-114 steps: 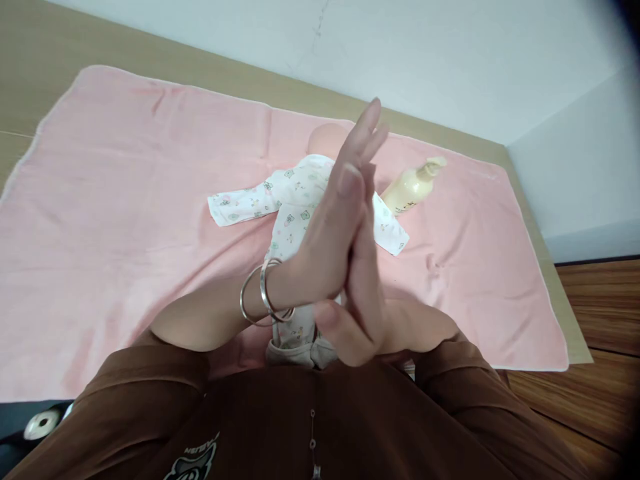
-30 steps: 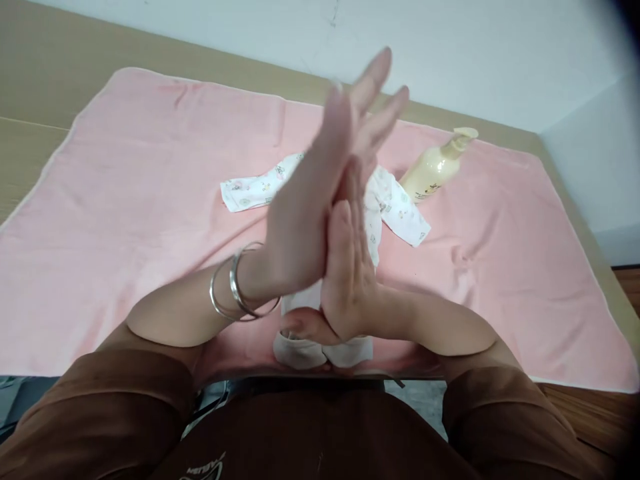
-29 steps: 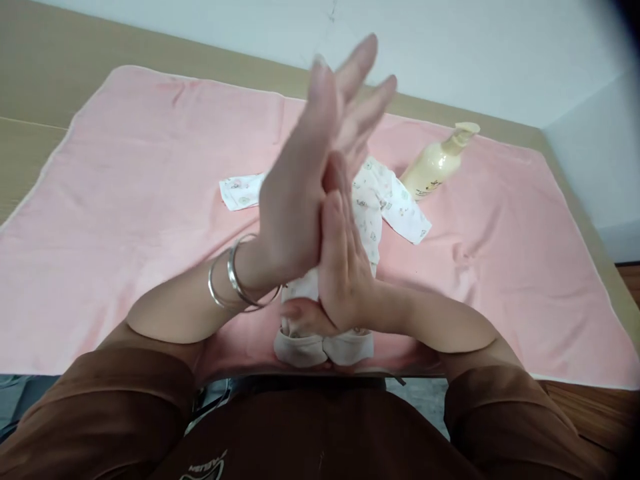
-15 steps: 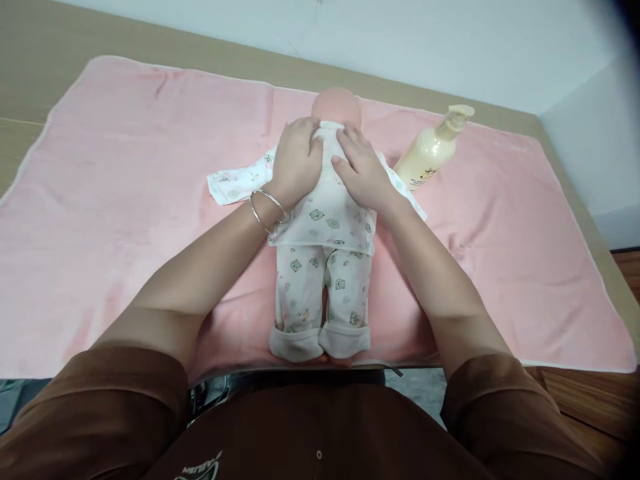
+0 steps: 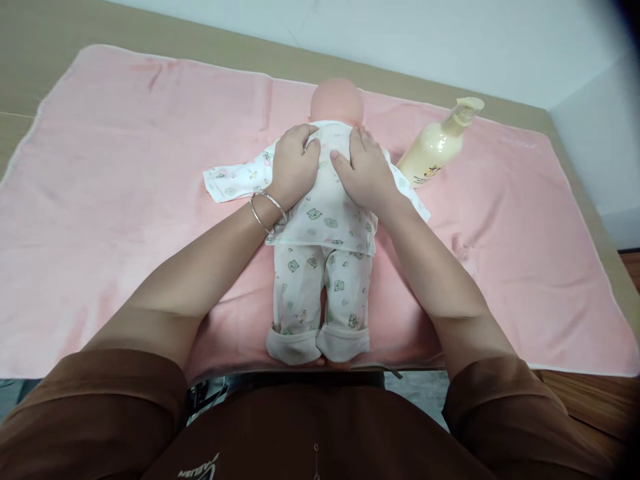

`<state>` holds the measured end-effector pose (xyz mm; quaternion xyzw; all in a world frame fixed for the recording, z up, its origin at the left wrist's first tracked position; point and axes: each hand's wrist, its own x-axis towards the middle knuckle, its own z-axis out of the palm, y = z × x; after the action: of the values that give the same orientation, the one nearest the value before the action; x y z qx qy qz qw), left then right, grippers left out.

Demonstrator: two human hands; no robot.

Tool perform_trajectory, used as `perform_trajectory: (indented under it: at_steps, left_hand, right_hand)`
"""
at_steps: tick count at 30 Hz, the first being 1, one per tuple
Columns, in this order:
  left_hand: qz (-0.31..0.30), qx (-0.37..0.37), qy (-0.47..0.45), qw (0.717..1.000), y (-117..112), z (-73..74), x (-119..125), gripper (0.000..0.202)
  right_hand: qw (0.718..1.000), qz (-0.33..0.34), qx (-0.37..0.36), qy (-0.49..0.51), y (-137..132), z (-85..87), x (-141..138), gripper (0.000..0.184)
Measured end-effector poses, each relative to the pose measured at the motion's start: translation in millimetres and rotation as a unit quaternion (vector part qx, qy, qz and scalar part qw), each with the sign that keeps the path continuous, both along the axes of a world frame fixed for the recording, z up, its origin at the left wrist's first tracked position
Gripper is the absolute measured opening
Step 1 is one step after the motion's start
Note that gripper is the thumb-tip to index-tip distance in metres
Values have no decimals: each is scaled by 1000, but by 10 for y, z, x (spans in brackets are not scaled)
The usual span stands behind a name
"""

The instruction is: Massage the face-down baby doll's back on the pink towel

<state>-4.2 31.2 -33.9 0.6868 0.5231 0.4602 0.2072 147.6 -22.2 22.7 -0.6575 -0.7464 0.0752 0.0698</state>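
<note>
A baby doll (image 5: 337, 100) lies face down on a pink blanket (image 5: 150, 147), its bald head pointing away from me. It wears a white printed shirt (image 5: 330, 217) and matching trousers (image 5: 300, 287) with cuffs folded over at the ankles. Flat on the doll's upper back rests my left hand (image 5: 295, 159), by its left shoulder, with fingers stretched. My right hand (image 5: 367, 170) lies opposite by the other shoulder, fingers extended and thumb spread inward. Both palms touch the shirt, and neither hand grips anything. A silver bangle (image 5: 269, 212) circles my left wrist.
A pale yellow pump bottle (image 5: 435, 148) leans or lies tilted at the right, close beside the doll's sleeve. The blanket covers most of a wooden table (image 5: 45, 40). Behind the table stands a white wall (image 5: 400, 40).
Both hands have slid slightly from the neck toward the shoulders, and apart from each other. More of the shirt's collar shows now. The view has shifted a little.
</note>
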Motion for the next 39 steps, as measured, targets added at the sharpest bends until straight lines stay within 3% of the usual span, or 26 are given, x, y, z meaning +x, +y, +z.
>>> perform_trajectory:
  at_steps: [2,5,7,9,12,15,18,21,27,30,36,39]
  left_hand:
    - [-6,-5,5,1000,17,-15,-1,28]
    - [2,-28,-13,1000,75,-73,6,20]
    - [-6,-38,-27,999,99,-103,14,30]
    - [-12,-38,-23,999,81,-94,23,49]
    - [12,-43,7,999,-35,-7,44,58]
    - [14,-32,82,996,-221,87,67,70]
    - [-29,-4,127,992,-397,118,80,59]
    - [-67,16,120,990,-436,105,62,48]
    - [-67,-9,52,996,-46,-9,-108,33]
    - [-68,-15,45,997,22,-42,-154,30]
    - [-105,2,57,993,-320,130,-45,32]
    - [-113,-11,58,992,-342,205,-27,30]
  right_hand:
    - [999,-12,12,-29,-153,-28,-93,74]
    - [996,50,57,-35,-468,-77,-315,71]
    - [994,89,70,-5,-568,-90,-400,70]
    - [991,113,64,17,-520,-81,-383,68]
    - [987,147,61,37,-252,-67,-197,66]
    - [986,128,60,83,42,-106,42,64]
    - [989,70,52,119,188,-165,189,65]
    - [993,26,51,103,143,-187,176,72]
    - [991,48,104,73,-216,-211,-83,77]
    - [987,51,120,90,-276,-204,-109,73]
    - [996,19,56,66,66,-75,173,64]
    - [997,18,34,72,168,-78,265,67]
